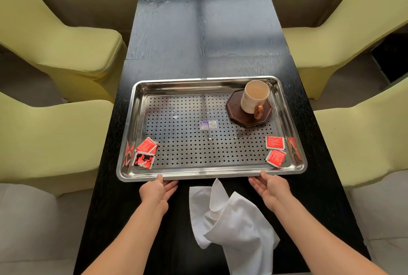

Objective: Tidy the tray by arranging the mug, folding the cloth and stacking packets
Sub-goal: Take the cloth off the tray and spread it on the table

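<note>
A steel perforated tray (198, 84) lies across the black table. A white mug (254, 95) with a brown handle stands upright on a dark octagonal coaster (235, 109) in the tray's far right corner. Two red packets (145, 152) lie at the near left corner, two more red packets (275, 148) at the near right. A crumpled white cloth (229, 219) lies on the table in front of the tray, between my arms. My left hand (157, 188) and my right hand (270, 183) rest at the tray's near rim, thumbs on top of it.
The black table (198, 31) runs away from me beyond the tray. Yellow-green covered chairs (55, 38) stand along the left side and more chairs (353, 42) along the right. A small printed label (208, 124) is stuck at the tray's middle.
</note>
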Motion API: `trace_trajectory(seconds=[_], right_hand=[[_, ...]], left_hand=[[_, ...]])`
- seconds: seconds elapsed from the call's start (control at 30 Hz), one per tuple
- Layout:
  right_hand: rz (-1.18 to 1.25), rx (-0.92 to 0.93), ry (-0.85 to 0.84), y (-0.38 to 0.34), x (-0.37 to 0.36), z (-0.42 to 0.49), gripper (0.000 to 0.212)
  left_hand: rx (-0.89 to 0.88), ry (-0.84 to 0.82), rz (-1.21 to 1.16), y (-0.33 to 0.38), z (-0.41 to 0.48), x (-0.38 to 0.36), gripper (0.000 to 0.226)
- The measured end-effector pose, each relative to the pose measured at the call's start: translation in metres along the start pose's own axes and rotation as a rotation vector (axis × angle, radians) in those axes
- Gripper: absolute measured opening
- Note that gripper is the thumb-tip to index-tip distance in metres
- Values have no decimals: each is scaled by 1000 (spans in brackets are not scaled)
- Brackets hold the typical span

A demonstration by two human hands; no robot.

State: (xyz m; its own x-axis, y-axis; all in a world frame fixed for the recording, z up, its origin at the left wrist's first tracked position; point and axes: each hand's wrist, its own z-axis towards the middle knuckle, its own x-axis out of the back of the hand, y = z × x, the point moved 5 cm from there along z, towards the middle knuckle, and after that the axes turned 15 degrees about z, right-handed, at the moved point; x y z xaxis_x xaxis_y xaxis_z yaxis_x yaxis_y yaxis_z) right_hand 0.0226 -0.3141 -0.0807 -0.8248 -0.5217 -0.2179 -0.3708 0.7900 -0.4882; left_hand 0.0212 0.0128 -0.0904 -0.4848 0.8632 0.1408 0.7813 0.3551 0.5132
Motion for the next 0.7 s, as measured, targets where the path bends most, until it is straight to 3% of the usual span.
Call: trace_trajectory(seconds=[0.7], right_hand=[[23, 16, -5, -30, -60, 40, 24]], left_hand=[[-14, -58, -12, 56, 41, -44, 32]])
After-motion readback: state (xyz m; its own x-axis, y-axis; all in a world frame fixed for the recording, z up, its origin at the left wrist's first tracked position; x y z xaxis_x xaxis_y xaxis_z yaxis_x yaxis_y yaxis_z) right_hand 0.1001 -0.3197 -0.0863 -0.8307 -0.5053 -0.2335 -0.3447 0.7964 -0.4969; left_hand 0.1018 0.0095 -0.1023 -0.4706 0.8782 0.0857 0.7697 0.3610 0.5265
